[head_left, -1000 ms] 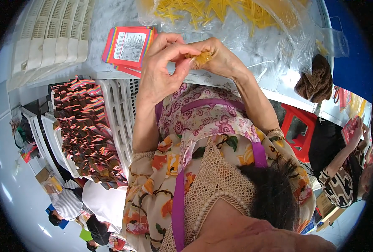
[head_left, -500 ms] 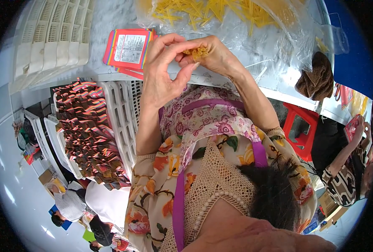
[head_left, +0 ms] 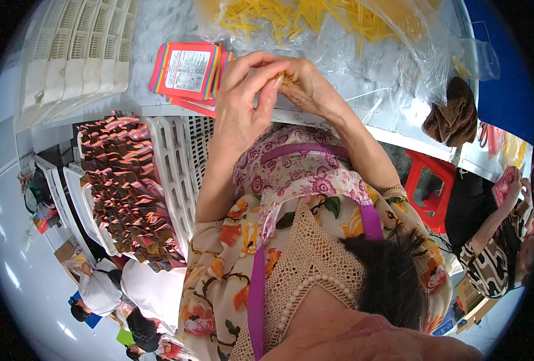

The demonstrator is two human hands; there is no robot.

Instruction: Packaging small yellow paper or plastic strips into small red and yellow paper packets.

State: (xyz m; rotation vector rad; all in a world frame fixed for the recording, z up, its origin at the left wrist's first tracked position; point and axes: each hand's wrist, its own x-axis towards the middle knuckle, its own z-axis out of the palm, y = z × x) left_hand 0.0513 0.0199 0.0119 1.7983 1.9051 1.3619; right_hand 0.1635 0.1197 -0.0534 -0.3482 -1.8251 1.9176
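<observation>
My left hand (head_left: 242, 96) and my right hand (head_left: 306, 84) meet above the table edge, fingertips pinched together on a small bundle of thin yellow sticks (head_left: 285, 78). Most of the bundle is hidden by my fingers. Just left of my hands lies a stack of red-edged flat packets (head_left: 186, 71). Beyond them a clear plastic bag (head_left: 363, 42) holds a heap of loose yellow sticks (head_left: 303, 15).
A white slatted crate (head_left: 170, 162) on my left holds rows of folded dark and pink packets (head_left: 128, 186). Stacked white crates (head_left: 68, 57) lie at the far left. A brown cloth (head_left: 453, 117), a red stool (head_left: 426, 186) and another person (head_left: 496, 240) are on my right.
Both hands have stayed together at the same spot, fingers shifting slightly around the yellow sticks. Nothing else has moved.
</observation>
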